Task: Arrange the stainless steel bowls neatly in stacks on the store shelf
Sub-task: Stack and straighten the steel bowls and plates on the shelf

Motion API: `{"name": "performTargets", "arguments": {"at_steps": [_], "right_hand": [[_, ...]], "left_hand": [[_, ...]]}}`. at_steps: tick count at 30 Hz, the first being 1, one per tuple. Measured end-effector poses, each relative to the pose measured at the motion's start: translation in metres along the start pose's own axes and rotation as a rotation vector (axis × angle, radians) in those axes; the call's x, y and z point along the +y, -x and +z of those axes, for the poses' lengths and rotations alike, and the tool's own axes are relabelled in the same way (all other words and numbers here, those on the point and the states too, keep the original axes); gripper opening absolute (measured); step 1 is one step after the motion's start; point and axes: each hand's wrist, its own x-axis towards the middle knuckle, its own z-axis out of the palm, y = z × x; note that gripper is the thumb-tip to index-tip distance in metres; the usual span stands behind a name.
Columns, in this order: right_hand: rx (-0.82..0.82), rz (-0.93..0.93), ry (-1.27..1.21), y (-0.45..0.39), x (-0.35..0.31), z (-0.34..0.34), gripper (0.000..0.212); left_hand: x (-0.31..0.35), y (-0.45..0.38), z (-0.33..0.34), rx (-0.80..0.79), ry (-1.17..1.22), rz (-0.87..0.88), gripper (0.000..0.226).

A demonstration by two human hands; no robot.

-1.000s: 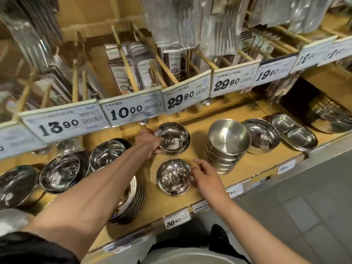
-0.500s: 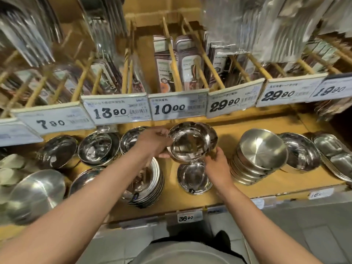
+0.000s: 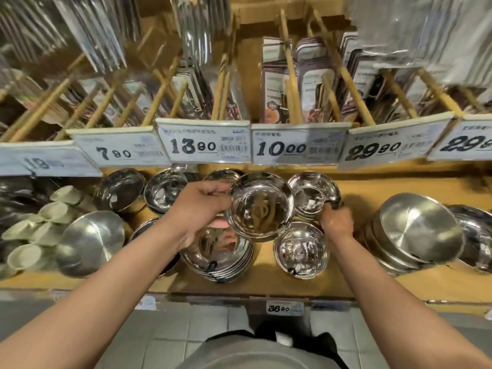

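left hand [image 3: 198, 206] pinching the left rim of a shiny bowl [image 3: 261, 206], held tilted above the shelf [image 3: 346, 283]. right hand [image 3: 336, 223] with fingers curled on the near rim of a second bowl [image 3: 312, 194], just right of the held one and behind the hand. third bowl [image 3: 300, 253] resting on the shelf, just left of the right wrist. stack of shallow bowls [image 3: 221, 255] below the left hand. brushed-steel stack [image 3: 415, 233] well right of the right hand. price tags [image 3: 298, 146] along the rail above both hands.
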Motion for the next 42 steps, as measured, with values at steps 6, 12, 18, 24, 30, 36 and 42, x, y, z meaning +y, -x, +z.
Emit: {"name": "performTargets", "arguments": {"at_steps": [6, 12, 18, 24, 30, 36, 42], "right_hand": [[0.016, -0.007, -0.098, 0.010, -0.007, -0.001, 0.014], [-0.024, 0.006, -0.256, 0.039, -0.010, -0.010, 0.042], [-0.093, -0.056, -0.354, 0.084, 0.006, -0.027, 0.035], [-0.168, -0.015, -0.539, 0.123, 0.027, -0.045, 0.023], [-0.168, -0.030, -0.553, 0.154, 0.069, -0.065, 0.026], [-0.137, 0.050, -0.594, 0.176, 0.119, -0.096, 0.026], [-0.085, 0.079, -0.661, 0.185, 0.145, -0.126, 0.027]], "left_hand": [[-0.003, 0.007, -0.007, 0.032, 0.061, -0.032, 0.029], [-0.004, 0.010, -0.013, 0.027, 0.076, -0.030, 0.032], [-0.006, 0.020, -0.017, 0.037, 0.124, -0.044, 0.024], [0.000, 0.034, -0.023, 0.041, 0.118, -0.033, 0.027], [0.001, 0.047, -0.015, 0.025, 0.122, -0.005, 0.021], [-0.022, 0.060, 0.023, 0.008, 0.090, 0.008, 0.017], [-0.034, 0.053, 0.065, -0.120, -0.110, 0.028, 0.018]]}}
